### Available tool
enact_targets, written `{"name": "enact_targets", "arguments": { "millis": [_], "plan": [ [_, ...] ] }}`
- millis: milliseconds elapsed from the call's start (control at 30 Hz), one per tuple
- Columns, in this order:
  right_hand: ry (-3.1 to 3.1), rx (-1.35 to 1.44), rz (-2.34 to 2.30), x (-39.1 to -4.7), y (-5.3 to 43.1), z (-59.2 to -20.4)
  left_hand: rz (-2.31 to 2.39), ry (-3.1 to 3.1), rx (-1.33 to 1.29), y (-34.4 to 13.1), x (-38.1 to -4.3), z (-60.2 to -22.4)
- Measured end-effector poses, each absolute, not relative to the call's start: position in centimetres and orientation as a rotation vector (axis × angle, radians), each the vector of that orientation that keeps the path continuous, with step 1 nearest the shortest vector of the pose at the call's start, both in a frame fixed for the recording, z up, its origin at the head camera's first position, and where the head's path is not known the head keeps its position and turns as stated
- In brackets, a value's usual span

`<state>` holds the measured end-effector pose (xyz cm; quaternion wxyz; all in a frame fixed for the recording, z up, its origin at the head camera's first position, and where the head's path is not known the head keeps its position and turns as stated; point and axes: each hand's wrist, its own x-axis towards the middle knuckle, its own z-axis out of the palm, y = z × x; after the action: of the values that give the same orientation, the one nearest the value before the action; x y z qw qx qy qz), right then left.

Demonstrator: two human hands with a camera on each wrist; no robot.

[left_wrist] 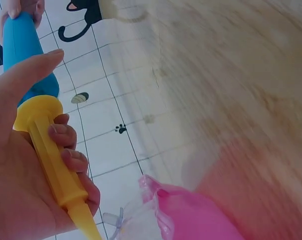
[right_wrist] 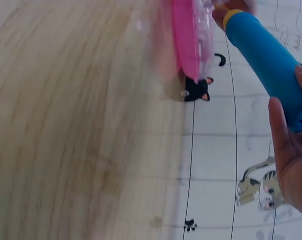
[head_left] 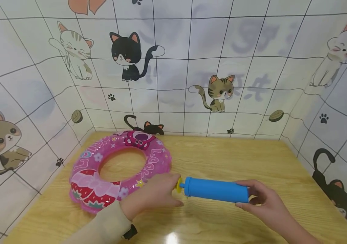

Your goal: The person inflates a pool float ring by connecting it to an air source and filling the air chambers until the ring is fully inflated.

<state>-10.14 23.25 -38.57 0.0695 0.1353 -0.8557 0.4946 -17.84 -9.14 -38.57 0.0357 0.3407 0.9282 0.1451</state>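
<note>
A hand air pump with a blue barrel (head_left: 217, 189) lies across the space between both hands, held over the table and nearly level. My left hand (head_left: 156, 192) grips its yellow nozzle part (left_wrist: 53, 160), fingers curled round it and thumb stretched along the pump. The tapered yellow tip points back past the palm. At the barrel's other end, my right hand (head_left: 263, 200) pinches the blue body between thumb and fingers. Small holes show in that end in the right wrist view. Just beyond the left hand lies a pink inflatable swim ring (head_left: 158, 162), puffed up.
The swim ring covers the left part of the wooden table (head_left: 237, 156). A clear valve (left_wrist: 113, 219) sticks out from the ring's side in the left wrist view. Walls with a cat-printed grid cover (head_left: 173, 67) stand at the back and both sides.
</note>
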Motion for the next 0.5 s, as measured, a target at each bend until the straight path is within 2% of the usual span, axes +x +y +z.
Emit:
{"name": "enact_targets", "arguments": {
  "millis": [233,500],
  "plan": [
    [-2.696,0.299,1.555,-9.8,21.8,-38.3,0.491,2.855,1.065,-9.2,-18.4,-39.2],
    [-2.679,0.296,1.447,-9.5,24.9,-37.8,0.562,2.773,1.030,-10.5,-18.8,-38.9]
  ]
}}
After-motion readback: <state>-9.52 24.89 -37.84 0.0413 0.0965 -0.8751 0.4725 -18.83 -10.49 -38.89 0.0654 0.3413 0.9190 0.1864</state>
